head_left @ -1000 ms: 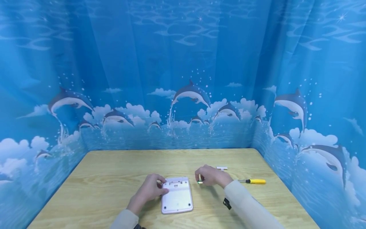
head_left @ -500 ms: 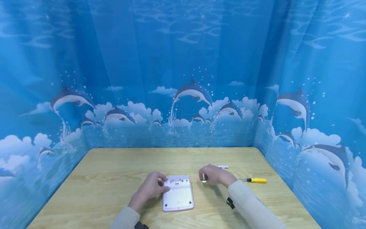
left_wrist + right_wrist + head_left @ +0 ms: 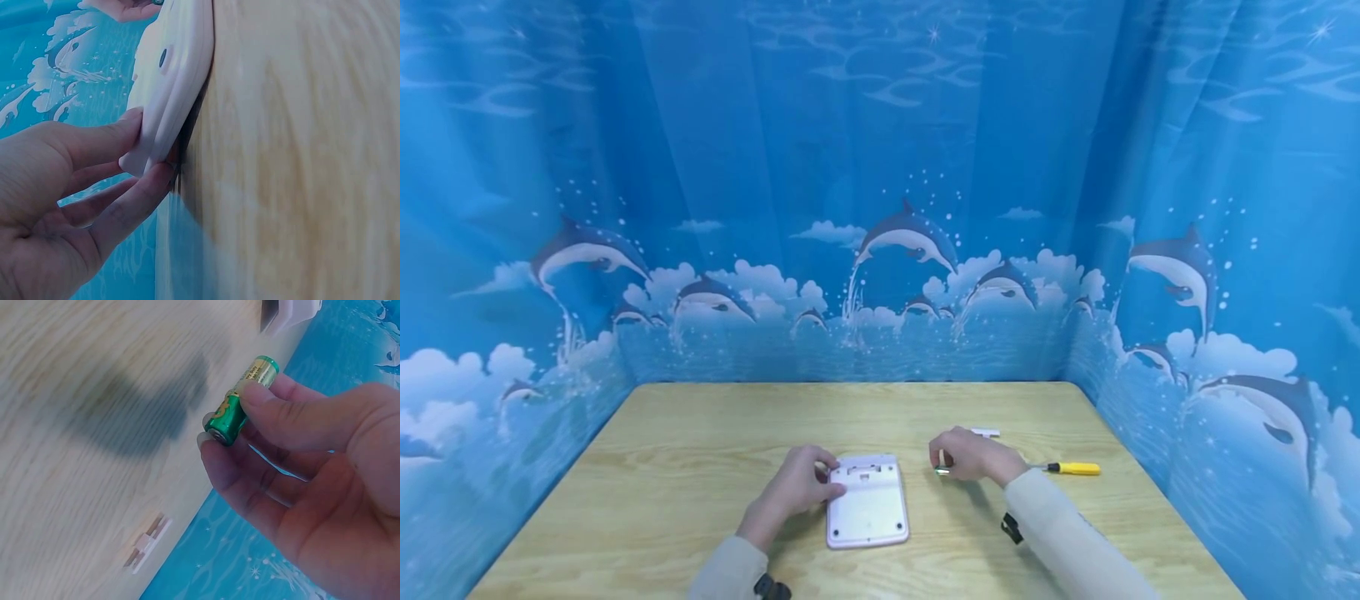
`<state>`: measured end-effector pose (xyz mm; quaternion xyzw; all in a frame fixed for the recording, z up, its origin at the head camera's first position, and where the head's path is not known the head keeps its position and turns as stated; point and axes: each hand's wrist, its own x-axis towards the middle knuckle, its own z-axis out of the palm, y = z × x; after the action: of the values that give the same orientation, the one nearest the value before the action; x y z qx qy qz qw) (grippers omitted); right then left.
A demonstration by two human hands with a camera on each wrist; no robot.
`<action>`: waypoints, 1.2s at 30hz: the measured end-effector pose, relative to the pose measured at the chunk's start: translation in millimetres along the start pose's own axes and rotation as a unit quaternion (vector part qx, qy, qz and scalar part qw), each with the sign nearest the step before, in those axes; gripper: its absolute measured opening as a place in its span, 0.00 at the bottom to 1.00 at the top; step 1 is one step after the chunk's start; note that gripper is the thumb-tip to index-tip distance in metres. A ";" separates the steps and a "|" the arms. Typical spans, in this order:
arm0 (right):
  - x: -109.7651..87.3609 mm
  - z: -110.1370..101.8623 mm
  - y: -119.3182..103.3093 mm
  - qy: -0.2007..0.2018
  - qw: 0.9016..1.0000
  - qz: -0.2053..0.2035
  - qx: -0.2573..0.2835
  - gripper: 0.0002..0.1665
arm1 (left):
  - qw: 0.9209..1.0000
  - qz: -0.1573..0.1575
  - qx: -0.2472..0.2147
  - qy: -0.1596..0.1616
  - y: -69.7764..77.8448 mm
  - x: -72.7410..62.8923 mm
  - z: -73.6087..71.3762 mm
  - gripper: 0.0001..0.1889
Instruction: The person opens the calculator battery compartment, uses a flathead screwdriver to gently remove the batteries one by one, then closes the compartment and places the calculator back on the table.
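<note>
1. Battery (image 3: 231, 412), green and gold, sits in the right hand (image 3: 966, 454), held above the desk (image 3: 715, 425) to the right of the white device (image 3: 867, 504).
2. Right hand: thumb on one side of the battery, curled fingers on the other, a narrow pinch that leaves both battery ends showing. The wrist bends over so that the fingertips point down; the forearm slants in from the lower right, in a pale sleeve (image 3: 1075, 533).
3. White device lies on the desk with a recessed slot (image 3: 865, 473) near its far end and dark round dots near its corners.
4. Left hand grips the device's left edge near the far end, thumb on top and a finger low against the side. Its forearm comes up from the lower left.
5. Small white piece (image 3: 985, 432) rests on the desk just beyond the right hand.
6. Screwdriver (image 3: 1073, 468), yellow-handled, lies to the right, its shaft pointing toward the right forearm.
7. Blue curtain (image 3: 880, 125) with dolphins and clouds surrounds the desk's far and side edges.
</note>
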<state>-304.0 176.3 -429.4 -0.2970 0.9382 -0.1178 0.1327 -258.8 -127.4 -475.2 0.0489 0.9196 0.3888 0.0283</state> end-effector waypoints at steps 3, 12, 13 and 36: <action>-1.6 0.3 1.8 0.002 1.000 -0.002 -0.001 0.15 | 1.000 0.005 0.000 -0.001 -0.4 -0.6 -0.1 0.20; -4.0 -0.1 7.0 0.000 1.000 0.013 0.001 0.16 | 1.000 0.011 0.001 0.002 -1.0 -0.2 -0.6 0.20; -4.1 0.1 7.9 0.000 1.000 0.015 0.002 0.16 | 1.000 0.011 0.002 0.001 -1.0 -0.2 -0.5 0.20; -11.1 3.4 22.8 0.009 0.999 0.040 -0.008 0.16 | 1.000 0.024 -0.001 0.000 -2.8 0.4 -0.2 0.20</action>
<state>-306.2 200.4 -437.5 -0.2592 0.9514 -0.1076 0.1265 -259.5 -129.4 -477.0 0.0705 0.9178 0.3902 0.0187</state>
